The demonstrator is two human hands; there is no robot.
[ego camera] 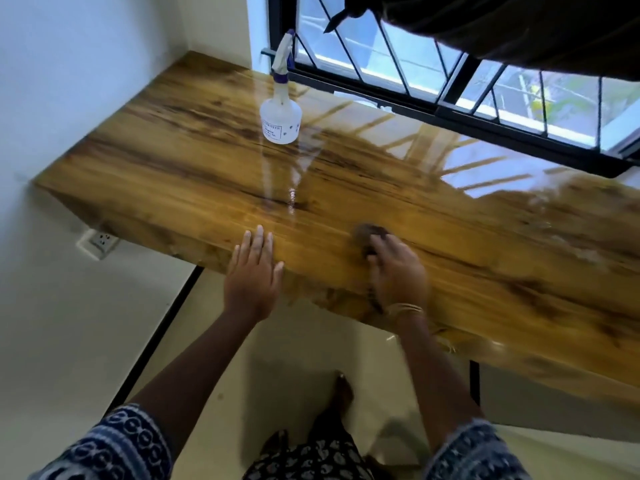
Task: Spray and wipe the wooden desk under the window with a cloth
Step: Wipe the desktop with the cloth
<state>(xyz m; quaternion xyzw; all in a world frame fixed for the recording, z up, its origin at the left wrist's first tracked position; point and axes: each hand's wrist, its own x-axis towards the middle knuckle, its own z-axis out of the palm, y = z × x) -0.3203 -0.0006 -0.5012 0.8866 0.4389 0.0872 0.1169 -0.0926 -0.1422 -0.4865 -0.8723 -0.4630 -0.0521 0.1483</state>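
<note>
Under the window (pixel 450 74) the wooden desk (pixel 173 168) runs wall to wall, spray bottle (pixel 280 119) standing at the back. Wiping looks underway: the right hand (pixel 398 271), blurred, presses a dark cloth (pixel 369 233) near the front edge, fingers apparently curled over it; the left hand (pixel 252 271) lies flat, fingers straight. Open wood to the right likely comes next

Plain white walls (pixel 86 64) meet in a corner at the far left. A black-framed window with slanted black metal bars (pixel 450 88) runs along the far right side, bright daylight coming through its panes and reflecting off the surface below it. A dark brown curtain (pixel 519 29) hangs bunched over its top right. A white wall socket (pixel 98 242) sits low on the left wall. The cream glossy floor (pixel 294 368) has a black strip along its left edge.
</note>
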